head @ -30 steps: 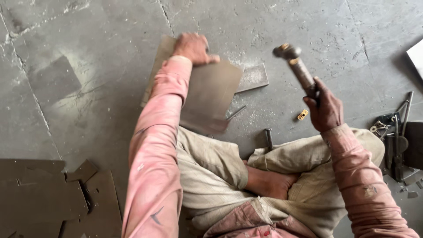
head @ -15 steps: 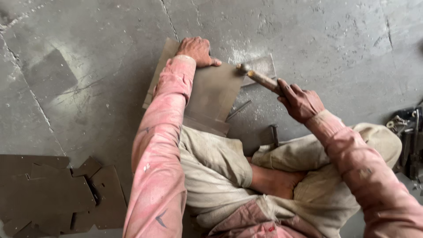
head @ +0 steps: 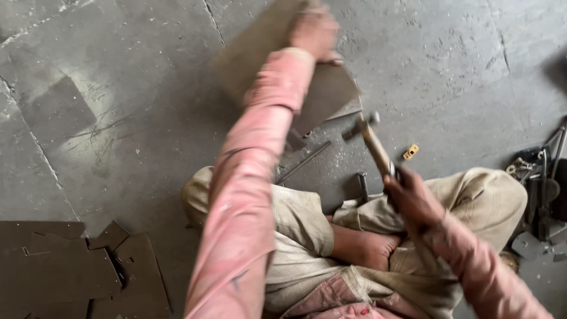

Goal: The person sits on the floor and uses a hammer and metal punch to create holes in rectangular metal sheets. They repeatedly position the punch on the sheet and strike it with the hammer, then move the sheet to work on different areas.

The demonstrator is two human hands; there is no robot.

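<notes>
One head-worn camera looks steeply down from close above the seated person's lap onto the floor (head: 118,147), facing twelve o'clock.

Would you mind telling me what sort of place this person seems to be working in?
Probably a small metalworking shop where work is done on the ground. The person sits on a scratched concrete floor, the right hand grips a hammer, the left hand holds a metal sheet, and cut metal offcuts lie nearby.
</notes>
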